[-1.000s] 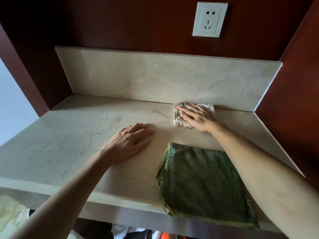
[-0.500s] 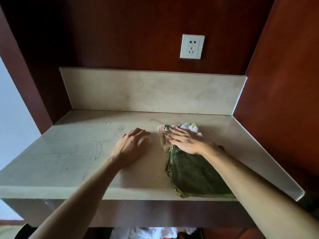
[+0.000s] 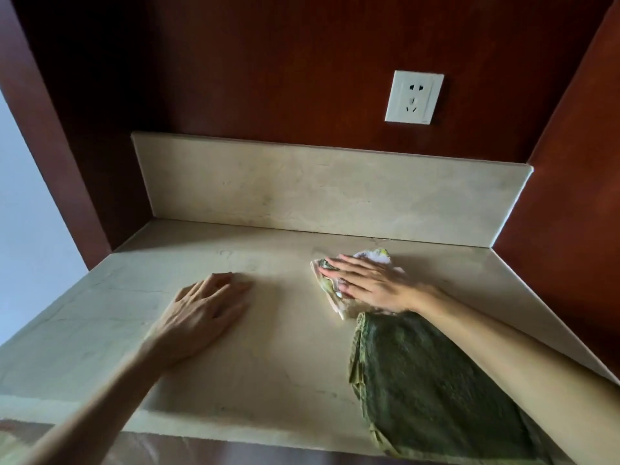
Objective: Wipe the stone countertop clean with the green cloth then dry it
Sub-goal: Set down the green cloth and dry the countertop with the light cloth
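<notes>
A dark red-brown wood alcove (image 3: 302, 62) closes round the scene on the back and both sides, with a white wall socket (image 3: 414, 97) set in its back panel. Below it runs the pale stone backsplash (image 3: 318, 193), and from its foot the stone counter (image 3: 268, 364) spreads forward to its front edge.

The green cloth (image 3: 429, 384), a folded terry towel, lies flat on the right front part of the counter, its long axis running from the near right edge back toward the middle. Its far end sits just at the heel of the right hand (image 3: 365, 285). That hand lies flat with straight fingers pointing left, pressing down on a smaller, pale crumpled cloth (image 3: 335, 297) with patterned edges, which sits just beyond the green one, near the backsplash. The left hand (image 3: 204, 307) rests palm down on bare stone, well to the left, fingers spread and relaxed, holding nothing.

Judging by this, the pale cloth is the one at work, likely the drying pass. The right hand is by far the nearer to the green cloth: it lies directly toward the person, along that forearm, so a short pull back would reach it.
</notes>
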